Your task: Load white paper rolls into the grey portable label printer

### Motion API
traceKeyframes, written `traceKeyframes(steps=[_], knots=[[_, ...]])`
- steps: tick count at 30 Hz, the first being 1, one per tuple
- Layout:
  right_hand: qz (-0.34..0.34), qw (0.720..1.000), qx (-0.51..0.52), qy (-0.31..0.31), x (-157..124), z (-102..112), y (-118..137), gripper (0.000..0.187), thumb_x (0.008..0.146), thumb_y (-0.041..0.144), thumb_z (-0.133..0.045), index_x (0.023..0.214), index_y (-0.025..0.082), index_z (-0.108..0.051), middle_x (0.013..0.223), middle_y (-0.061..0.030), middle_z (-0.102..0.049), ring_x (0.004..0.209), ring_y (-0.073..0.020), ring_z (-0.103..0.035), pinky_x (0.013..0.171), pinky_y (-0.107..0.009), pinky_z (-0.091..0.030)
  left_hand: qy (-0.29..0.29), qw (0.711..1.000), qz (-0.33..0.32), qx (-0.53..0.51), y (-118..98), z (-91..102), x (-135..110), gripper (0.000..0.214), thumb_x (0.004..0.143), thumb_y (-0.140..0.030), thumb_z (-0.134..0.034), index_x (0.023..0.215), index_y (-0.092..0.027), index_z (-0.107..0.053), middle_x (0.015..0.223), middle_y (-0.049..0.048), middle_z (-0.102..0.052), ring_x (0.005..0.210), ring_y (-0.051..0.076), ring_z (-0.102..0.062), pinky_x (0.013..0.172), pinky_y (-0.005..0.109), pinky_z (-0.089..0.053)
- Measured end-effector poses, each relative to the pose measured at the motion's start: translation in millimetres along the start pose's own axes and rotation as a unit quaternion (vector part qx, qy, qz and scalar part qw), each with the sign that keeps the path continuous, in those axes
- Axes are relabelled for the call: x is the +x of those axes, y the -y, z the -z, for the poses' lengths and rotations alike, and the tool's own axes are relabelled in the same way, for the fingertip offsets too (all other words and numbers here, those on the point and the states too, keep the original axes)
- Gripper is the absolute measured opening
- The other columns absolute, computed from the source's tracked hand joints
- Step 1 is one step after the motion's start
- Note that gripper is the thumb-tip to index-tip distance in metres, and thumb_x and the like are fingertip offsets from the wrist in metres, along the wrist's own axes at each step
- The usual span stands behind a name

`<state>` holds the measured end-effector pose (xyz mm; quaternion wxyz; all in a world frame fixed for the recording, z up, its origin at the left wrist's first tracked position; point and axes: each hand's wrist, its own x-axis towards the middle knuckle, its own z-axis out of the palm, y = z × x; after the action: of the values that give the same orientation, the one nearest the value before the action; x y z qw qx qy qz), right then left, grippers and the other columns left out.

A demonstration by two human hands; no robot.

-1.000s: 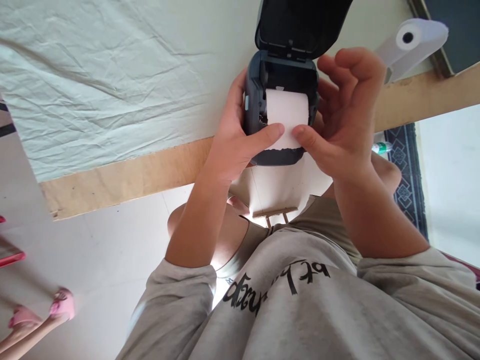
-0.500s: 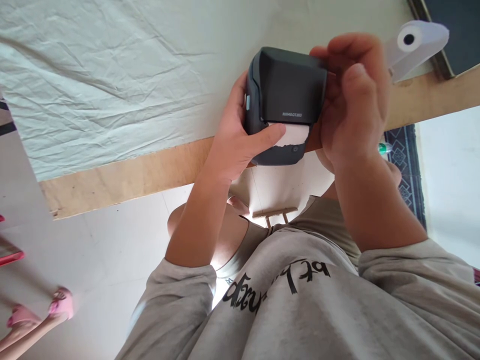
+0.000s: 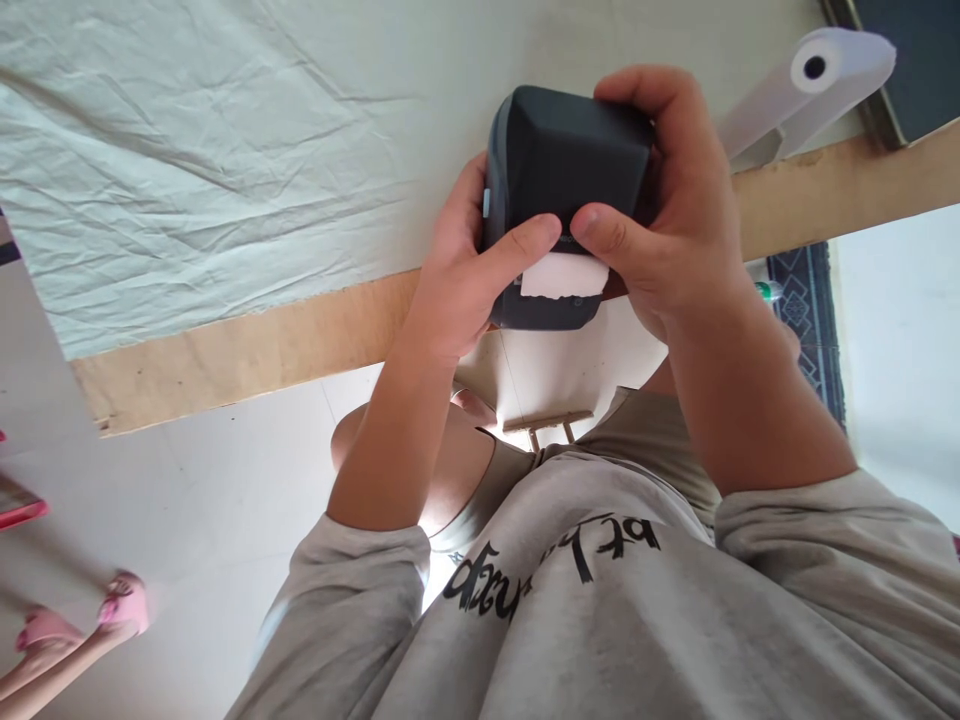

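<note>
Thumbs [image 3: 529, 247] on printer [image 3: 574, 155], angled inward, left fingers [image 3: 471, 187] perhaps underneath

Forearms [image 3: 757, 390] reach forward, left fingers [image 3: 470, 188] and right fingers [image 3: 651, 88] curled, thumbs [image 3: 529, 243] nearly meeting.

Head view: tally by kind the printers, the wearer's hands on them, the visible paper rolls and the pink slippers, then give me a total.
Printer: 1
Hands: 2 (left hand, right hand)
Paper roll: 1
Pink slippers: 2
Total: 6
</note>
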<state>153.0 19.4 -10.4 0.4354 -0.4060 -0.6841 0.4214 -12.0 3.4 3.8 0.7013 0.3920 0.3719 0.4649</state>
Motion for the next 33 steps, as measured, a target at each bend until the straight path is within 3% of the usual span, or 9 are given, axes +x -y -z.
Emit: traceKeyframes(steps=[4, 7, 10, 14, 17, 20, 27, 29, 33], knots=[[-0.004, 1.000, -0.002, -0.004, -1, 0, -1, 0.056, 0.067, 0.047, -0.063, 0.116, 0.034, -0.039, 0.110, -0.0002, -0.046, 0.091, -0.0140, -0.048, 0.070, -0.026, -0.050, 0.000, 1.000, -0.005, -0.025, 2, -0.6, 3, 0.019, 0.073, -0.029, -0.063, 0.089, -0.028, -0.053, 0.080, -0.0004, -0.058, 0.077, 0.019, -0.057, 0.062, 0.032, -0.049], [-0.014, 1.000, 0.006, -0.001, -2, 0, -1, 0.057, 0.068, 0.048, -0.061, 0.118, 0.033, -0.038, 0.113, -0.0006, -0.046, 0.093, -0.0145, -0.048, 0.077, -0.029, -0.050, -0.001, 0.999, 0.019, -0.049, 3, -0.3, 4, 0.021, 0.081, -0.039, -0.050, 0.095, -0.025, -0.055, 0.090, 0.0009, -0.060, 0.096, 0.025, -0.057, 0.073, 0.037, -0.050], [-0.001, 1.000, 0.006, -0.006, -3, -1, 0, 0.061, 0.065, 0.050, -0.063, 0.118, 0.033, -0.038, 0.117, -0.0007, -0.044, 0.099, -0.0161, -0.048, 0.081, -0.029, -0.050, -0.008, 0.999, 0.009, -0.049, 3, -1.3, 2, 0.022, 0.083, -0.041, -0.048, 0.098, -0.028, -0.057, 0.096, -0.0003, -0.060, 0.111, 0.026, -0.051, 0.080, 0.035, -0.050], [0.005, 1.000, 0.000, 0.015, -4, -1, 2, 0.066, 0.063, 0.048, -0.066, 0.119, 0.035, -0.036, 0.116, -0.0003, -0.044, 0.097, -0.0154, -0.048, 0.082, -0.028, -0.049, -0.012, 0.999, -0.002, -0.050, 1, -4.5, -3, 0.016, 0.081, -0.037, -0.054, 0.093, -0.027, -0.056, 0.090, 0.0019, -0.061, 0.101, 0.026, -0.055, 0.068, 0.034, -0.053], [-0.001, 1.000, 0.011, 0.023, -4, 0, 1, 0.066, 0.063, 0.048, -0.066, 0.120, 0.035, -0.036, 0.113, -0.0007, -0.045, 0.094, -0.0152, -0.049, 0.080, -0.029, -0.050, -0.039, 0.997, 0.000, -0.060, 1, -7.2, -2, 0.016, 0.085, -0.033, -0.048, 0.094, -0.023, -0.055, 0.092, 0.0018, -0.060, 0.105, 0.024, -0.054, 0.077, 0.035, -0.051], [0.009, 1.000, 0.015, 0.010, -4, 1, -2, 0.065, 0.062, 0.048, -0.066, 0.119, 0.036, -0.037, 0.114, -0.0002, -0.045, 0.099, -0.0167, -0.049, 0.082, -0.030, -0.050, -0.024, 0.998, -0.015, -0.058, 2, -8.6, 0, 0.023, 0.088, -0.034, -0.039, 0.088, -0.021, -0.058, 0.097, 0.0018, -0.060, 0.111, 0.023, -0.050, 0.085, 0.033, -0.048], [0.036, 0.999, 0.011, 0.027, -2, 5, -8, 0.066, 0.060, 0.047, -0.066, 0.118, 0.037, -0.037, 0.117, 0.0006, -0.045, 0.106, -0.0201, -0.048, 0.078, -0.034, -0.051, -0.004, 0.999, -0.046, -0.021, 5, -12.0, -3, 0.029, 0.087, -0.037, -0.035, 0.079, -0.025, -0.060, 0.096, -0.0002, -0.062, 0.110, 0.026, -0.047, 0.079, 0.034, -0.047], [0.045, 0.998, 0.007, 0.033, -1, 6, -8, 0.064, 0.062, 0.045, -0.065, 0.118, 0.035, -0.036, 0.118, 0.0003, -0.044, 0.107, -0.0189, -0.047, 0.080, -0.033, -0.050, -0.031, 0.999, -0.038, -0.008, 3, -10.6, -5, 0.028, 0.085, -0.042, -0.036, 0.082, -0.027, -0.059, 0.093, -0.0007, -0.063, 0.104, 0.026, -0.051, 0.074, 0.035, -0.048], [0.053, 0.998, 0.030, 0.031, -1, 6, -6, 0.065, 0.064, 0.045, -0.061, 0.119, 0.026, -0.031, 0.118, -0.0025, -0.041, 0.104, -0.0156, -0.047, 0.089, -0.032, -0.047, -0.176, 0.972, -0.075, 0.134, -10, 3.4, -15, 0.018, 0.080, -0.038, -0.047, 0.094, -0.032, -0.057, 0.098, -0.0062, -0.060, 0.091, 0.021, -0.057, 0.074, 0.033, -0.048]])
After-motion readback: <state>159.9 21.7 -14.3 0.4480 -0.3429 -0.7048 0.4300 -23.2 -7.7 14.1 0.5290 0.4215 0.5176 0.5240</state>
